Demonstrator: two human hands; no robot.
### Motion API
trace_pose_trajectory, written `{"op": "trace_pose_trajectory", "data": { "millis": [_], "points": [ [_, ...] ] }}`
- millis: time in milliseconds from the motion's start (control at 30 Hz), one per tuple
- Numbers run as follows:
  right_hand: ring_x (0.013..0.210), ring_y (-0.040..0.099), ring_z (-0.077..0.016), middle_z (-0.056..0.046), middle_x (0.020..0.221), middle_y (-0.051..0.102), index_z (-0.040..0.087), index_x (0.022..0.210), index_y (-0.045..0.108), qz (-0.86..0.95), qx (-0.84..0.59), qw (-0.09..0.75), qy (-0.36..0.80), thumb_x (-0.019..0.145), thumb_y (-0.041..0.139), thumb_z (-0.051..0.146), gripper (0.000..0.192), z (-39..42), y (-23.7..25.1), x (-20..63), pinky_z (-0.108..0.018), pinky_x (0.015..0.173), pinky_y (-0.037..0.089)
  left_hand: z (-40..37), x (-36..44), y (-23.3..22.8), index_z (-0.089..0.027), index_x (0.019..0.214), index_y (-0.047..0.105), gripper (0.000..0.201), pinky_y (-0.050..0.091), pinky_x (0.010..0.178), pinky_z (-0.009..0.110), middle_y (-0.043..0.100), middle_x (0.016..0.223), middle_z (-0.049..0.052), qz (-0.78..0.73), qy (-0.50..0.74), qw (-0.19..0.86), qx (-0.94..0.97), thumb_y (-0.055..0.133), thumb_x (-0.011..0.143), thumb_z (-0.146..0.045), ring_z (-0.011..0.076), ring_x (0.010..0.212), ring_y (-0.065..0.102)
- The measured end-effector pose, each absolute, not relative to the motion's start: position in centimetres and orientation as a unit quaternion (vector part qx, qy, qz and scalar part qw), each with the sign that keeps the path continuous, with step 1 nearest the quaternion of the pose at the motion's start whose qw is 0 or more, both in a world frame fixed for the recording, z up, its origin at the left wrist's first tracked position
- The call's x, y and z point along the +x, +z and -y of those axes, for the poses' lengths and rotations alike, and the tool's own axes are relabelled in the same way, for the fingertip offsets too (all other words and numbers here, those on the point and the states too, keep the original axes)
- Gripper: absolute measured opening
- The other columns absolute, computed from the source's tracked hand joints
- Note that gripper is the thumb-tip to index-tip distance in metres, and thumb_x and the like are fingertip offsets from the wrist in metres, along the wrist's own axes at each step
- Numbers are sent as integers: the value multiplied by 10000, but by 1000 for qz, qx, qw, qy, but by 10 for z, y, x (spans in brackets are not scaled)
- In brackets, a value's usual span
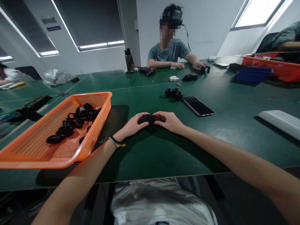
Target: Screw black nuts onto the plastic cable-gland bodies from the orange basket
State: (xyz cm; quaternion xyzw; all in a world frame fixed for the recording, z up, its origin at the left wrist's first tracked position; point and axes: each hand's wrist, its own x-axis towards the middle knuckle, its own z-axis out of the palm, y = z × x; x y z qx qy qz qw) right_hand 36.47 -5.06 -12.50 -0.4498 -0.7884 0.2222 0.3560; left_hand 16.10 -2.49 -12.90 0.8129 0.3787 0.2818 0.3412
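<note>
Between my two hands, just above the green table, is a small black part [147,118]; its exact kind is hard to make out. My left hand [136,122] pinches its left side with thumb and fingers. From the other side, the thumb and fingertips of my right hand [169,121] close on its right end. To the left stands an orange perforated basket [106,107] holding several round black plastic parts [79,122]. Beyond my right hand lie a few similar round black parts [173,93], beside a dark-screened phone [198,105].
Across the green table [145,156] a person [168,53] handles a black object. A dark bottle [129,61], a power screwdriver [150,72] and a white piece [174,78] stand or lie there. At right are a blue bin [254,75], a red basket [286,68] and a white long object [281,120].
</note>
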Motion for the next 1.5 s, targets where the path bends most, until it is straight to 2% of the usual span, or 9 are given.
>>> {"op": "trace_pose_trajectory", "data": {
  "millis": [867,1067,1500],
  "points": [
    [791,658,-171,-56,897,703,159,983,635,791,-460,340,217,730,627,161,253,50,-124,364,-334,769,528,26,162,-128,-181,1184,514,449,446,888,348,574,1140,82,-382,284,341,811,572,752,-289,197,997,556],
    [751,653,-166,-21,816,688,180,1020,594,792,-446,349,226,688,657,150,339,50,-126,365,-343,757,528,27,162,-127,-187,1180,514,441,445,883,354,579,1135,79,-381,281,334,815,570,755,-289,192,987,559],
    [753,657,-159,-14,815,692,183,973,599,784,-454,348,240,701,638,141,278,50,-126,364,-339,771,528,26,162,-127,-177,1176,515,441,438,896,352,578,1137,80,-384,279,339,812,573,748,-267,196,1008,552]
  ]
}}
